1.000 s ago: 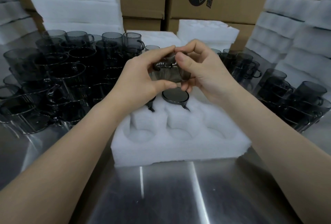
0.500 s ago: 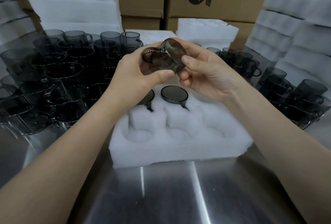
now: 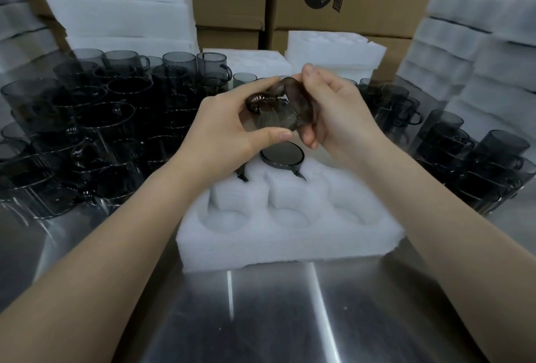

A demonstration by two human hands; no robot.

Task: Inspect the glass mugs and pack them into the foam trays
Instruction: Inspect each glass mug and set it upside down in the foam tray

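1. The person holds one smoky glass mug (image 3: 275, 114) in the air above the back of the foam tray (image 3: 290, 243), tipped on its side, with its handle towards the left hand.
2. The left hand (image 3: 223, 127) grips the mug, thumb under its wall and fingers curled over the top by the handle. The right hand (image 3: 339, 113) pinches the base end, with the thumb on top and fingers curled beneath.
3. Over the last second the mug has been turned between the hands. It was side-on, then its base tilted up towards the camera, and now the base swings towards the right hand.
4. That reads as inspection in progress, so this mug is not yet packed.
5. The tray looks unchanged. One upturned mug (image 3: 282, 156) sits in the back row, and a second is mostly hidden behind the left hand. The three front sockets are empty.
6. Many loose mugs stand to the left (image 3: 87, 130) and right (image 3: 464, 153) on the steel table (image 3: 261, 319), so most of the packing probably remains.
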